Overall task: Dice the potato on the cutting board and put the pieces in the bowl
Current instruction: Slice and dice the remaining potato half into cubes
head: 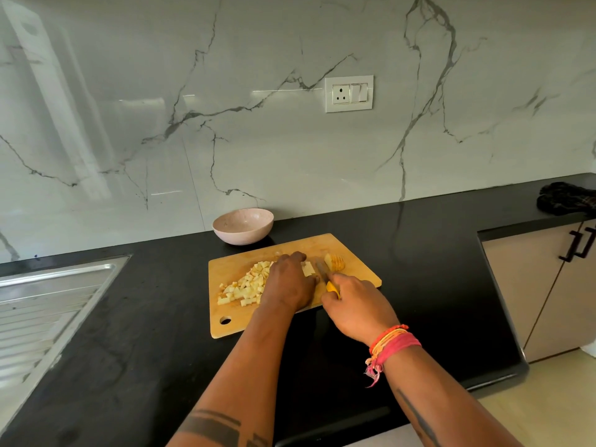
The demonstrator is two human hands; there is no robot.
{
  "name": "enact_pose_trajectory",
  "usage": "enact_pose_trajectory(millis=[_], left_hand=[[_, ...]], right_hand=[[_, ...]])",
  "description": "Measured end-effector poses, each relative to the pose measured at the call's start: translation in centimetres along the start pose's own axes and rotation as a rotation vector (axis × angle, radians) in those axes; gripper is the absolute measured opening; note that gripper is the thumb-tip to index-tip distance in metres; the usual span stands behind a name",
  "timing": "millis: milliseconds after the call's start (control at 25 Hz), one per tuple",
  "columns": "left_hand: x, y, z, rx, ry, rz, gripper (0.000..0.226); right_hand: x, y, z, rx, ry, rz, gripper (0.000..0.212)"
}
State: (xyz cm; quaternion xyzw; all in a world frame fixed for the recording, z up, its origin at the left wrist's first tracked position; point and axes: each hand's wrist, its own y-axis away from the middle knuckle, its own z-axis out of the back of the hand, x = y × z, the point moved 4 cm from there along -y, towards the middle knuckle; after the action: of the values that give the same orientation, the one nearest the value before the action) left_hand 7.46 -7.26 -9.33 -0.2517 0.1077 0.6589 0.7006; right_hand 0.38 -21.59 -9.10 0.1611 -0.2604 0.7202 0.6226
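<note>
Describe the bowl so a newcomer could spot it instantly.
On the black counter, look just behind the wooden cutting board, against the marble wall. The bowl is pale pink, round and empty, the only dish there.
</note>
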Motion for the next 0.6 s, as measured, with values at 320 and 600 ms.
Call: enact_pose_trajectory(millis=[320,600], left_hand=[[-0.4,-0.3,0.1,-0.026,-0.043,-0.014,0.044],[-1.0,-0.3,-0.2,-0.025,-0.12,-0.005,0.052]], right_hand=[[-0.2,-0.7,0.8,0.015,-0.059,-0.029,0.05],[-0.2,-1.9,1.0,0.04,-0.009,-0.011,0.048]])
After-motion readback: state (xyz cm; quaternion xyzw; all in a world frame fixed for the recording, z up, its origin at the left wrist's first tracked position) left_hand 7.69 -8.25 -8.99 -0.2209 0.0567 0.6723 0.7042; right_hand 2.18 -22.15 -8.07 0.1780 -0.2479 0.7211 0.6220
